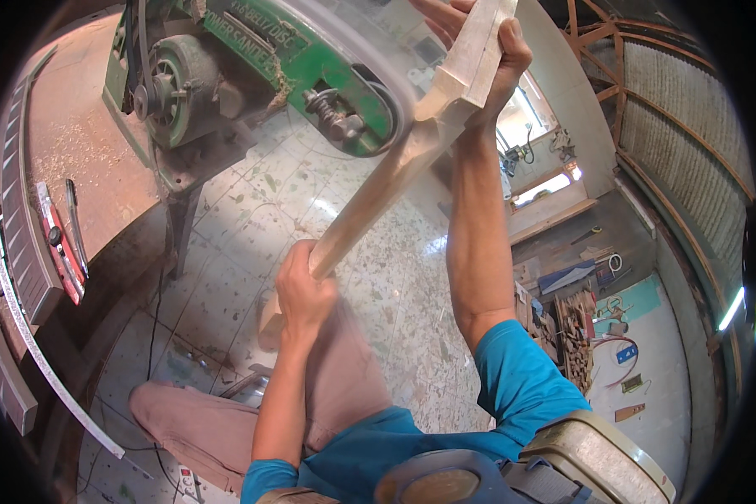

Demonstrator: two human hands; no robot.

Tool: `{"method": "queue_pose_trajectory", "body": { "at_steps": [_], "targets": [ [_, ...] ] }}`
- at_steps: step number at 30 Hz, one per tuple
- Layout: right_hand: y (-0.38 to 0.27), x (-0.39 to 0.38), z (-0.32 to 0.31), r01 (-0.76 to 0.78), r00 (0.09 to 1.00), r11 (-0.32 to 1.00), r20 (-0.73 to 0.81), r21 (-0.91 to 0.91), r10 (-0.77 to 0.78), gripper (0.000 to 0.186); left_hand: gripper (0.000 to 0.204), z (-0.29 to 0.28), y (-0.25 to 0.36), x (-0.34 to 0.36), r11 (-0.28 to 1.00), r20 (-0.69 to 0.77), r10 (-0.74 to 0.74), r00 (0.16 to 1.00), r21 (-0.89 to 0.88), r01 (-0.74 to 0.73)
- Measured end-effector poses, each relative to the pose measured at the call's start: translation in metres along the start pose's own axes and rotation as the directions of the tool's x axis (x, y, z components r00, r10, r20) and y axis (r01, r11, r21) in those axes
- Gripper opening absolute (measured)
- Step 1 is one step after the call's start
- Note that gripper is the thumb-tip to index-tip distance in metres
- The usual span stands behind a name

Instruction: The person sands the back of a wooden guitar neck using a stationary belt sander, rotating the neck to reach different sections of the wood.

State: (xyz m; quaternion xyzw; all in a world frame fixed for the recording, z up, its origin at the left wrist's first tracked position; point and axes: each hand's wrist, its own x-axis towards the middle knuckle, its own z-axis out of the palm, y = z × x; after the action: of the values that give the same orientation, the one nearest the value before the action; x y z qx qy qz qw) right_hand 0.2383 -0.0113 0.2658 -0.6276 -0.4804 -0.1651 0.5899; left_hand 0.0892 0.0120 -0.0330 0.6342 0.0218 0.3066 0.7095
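A long pale wooden piece (395, 168) runs from my lap up toward the top of the view, and both hands grip it. My left hand (302, 290) is closed around its narrow lower end. My right hand (500, 50) grasps the wider, stepped upper end. The middle of the wood lies against the blurred spinning disc (386, 59) of a green sanding machine (311, 50). My knee in tan trousers (344, 386) is below the left hand.
The machine's motor and belt wheel (172, 84) stand at upper left on a dark leg. A dusty workbench (76, 143) with a red tool (59, 244) and a metal ruler (25, 328) lies left. The floor is speckled tile (244, 218). Wood scraps (575, 328) pile up at right.
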Motion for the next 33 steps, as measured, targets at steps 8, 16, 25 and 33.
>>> {"method": "queue_pose_trajectory", "body": {
  "at_steps": [8,16,25,33],
  "targets": [
    [-0.003,0.000,0.006,-0.038,0.997,0.996,-0.067,-0.084,0.033,0.047,0.029,-0.001,-0.003,0.003,0.999,0.062,-0.039,0.997,-0.027,0.041],
    [-0.005,0.000,0.004,-0.091,0.992,0.992,-0.095,-0.087,0.083,0.045,0.031,0.001,-0.003,0.005,0.997,0.051,-0.024,0.998,-0.077,0.028],
    [-0.010,-0.002,0.011,-0.044,0.992,0.956,-0.125,-0.290,0.008,0.047,0.029,-0.001,-0.002,0.010,0.994,0.097,-0.062,0.993,-0.088,0.071],
    [-0.013,-0.003,0.014,-0.066,0.988,0.945,-0.154,-0.320,0.017,0.048,0.031,-0.001,-0.008,0.012,0.990,0.136,-0.073,0.988,-0.110,0.088]
  ]
}}
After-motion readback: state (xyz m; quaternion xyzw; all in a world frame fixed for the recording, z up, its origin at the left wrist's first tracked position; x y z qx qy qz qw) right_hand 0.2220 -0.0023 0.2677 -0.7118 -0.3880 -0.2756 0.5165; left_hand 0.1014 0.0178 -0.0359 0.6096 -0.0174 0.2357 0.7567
